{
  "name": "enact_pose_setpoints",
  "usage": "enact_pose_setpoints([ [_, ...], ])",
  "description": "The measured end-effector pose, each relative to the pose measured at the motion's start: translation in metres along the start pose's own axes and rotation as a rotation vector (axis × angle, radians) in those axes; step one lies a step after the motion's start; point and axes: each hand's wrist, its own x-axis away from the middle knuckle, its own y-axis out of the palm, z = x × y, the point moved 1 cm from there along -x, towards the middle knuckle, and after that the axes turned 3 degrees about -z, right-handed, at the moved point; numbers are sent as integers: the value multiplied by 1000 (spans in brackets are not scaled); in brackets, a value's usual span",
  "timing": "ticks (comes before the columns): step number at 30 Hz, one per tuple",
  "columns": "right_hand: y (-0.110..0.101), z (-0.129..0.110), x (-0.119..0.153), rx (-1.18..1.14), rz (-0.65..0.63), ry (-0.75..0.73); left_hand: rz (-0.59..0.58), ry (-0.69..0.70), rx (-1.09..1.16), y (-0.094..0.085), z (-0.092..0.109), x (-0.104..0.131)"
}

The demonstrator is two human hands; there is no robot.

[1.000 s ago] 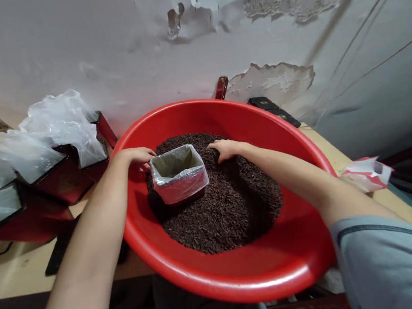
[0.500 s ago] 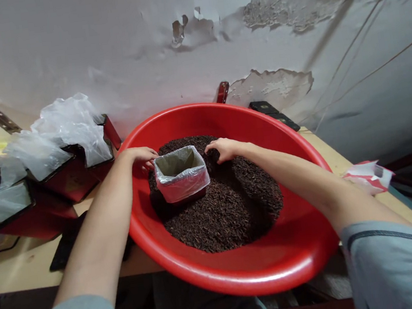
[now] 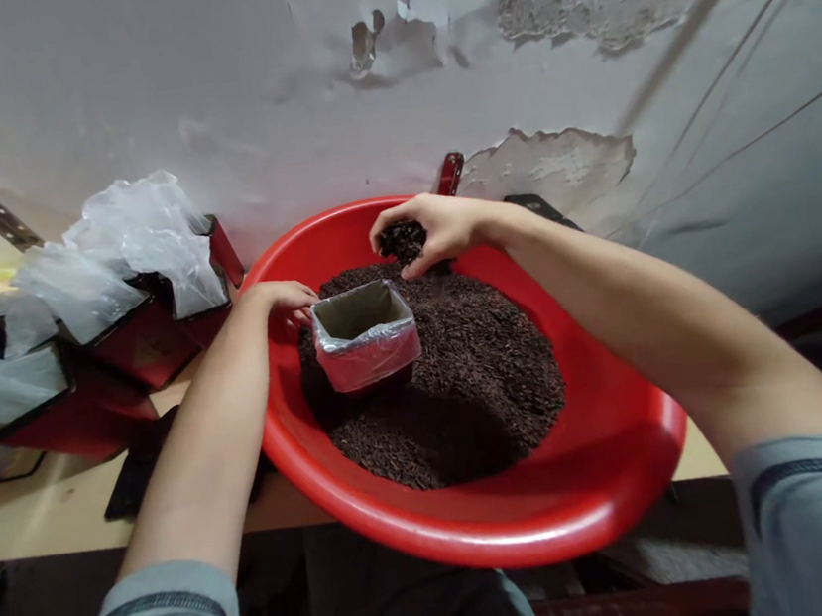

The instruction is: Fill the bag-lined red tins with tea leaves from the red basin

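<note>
A wide red basin (image 3: 521, 534) holds a bed of dark, loose tea leaves (image 3: 491, 348). In its left half stands a small red box (image 3: 370, 353), lined with clear plastic folded over the rim, its mouth facing up. My left hand (image 3: 290, 301) has its fingers curled against the box's left side; the fingertips are partly hidden. Raised above the leaves near the basin's far wall, my right hand (image 3: 438, 228) is closed around a clump of tea leaves (image 3: 404, 240), to the right of and beyond the box.
Several red boxes (image 3: 138, 346) with plastic bags (image 3: 147, 235) sticking out stand left of the basin on a wooden table (image 3: 45, 503). A flat black object (image 3: 142, 466) lies before them. Behind the basin rises a peeling wall (image 3: 243, 99).
My right hand has lifted from the leaves beside the box, up and toward the basin's far wall, with a clump of tea leaves now in it. My left hand stays by the box.
</note>
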Motion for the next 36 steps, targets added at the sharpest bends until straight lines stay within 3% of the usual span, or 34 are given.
enact_pose_setpoints([
  [4,6,-31,-27,96,-108,-110,15,-17,112,3,6,10],
  [9,34,-40,-51,322,-184,-142,4,-7,211,11,10,15],
  [12,42,-43,-51,395,-161,-174,11,-20,179,11,11,17],
  [19,37,-56,-45,340,-89,-314,30,4,14,7,13,15],
  [28,36,-64,-31,251,-36,-341,19,-10,94,11,10,13],
  [32,23,-47,-8,167,24,-226,32,-28,92,8,6,6],
  [36,32,18,36,196,155,143,30,-22,119,8,2,-1],
])
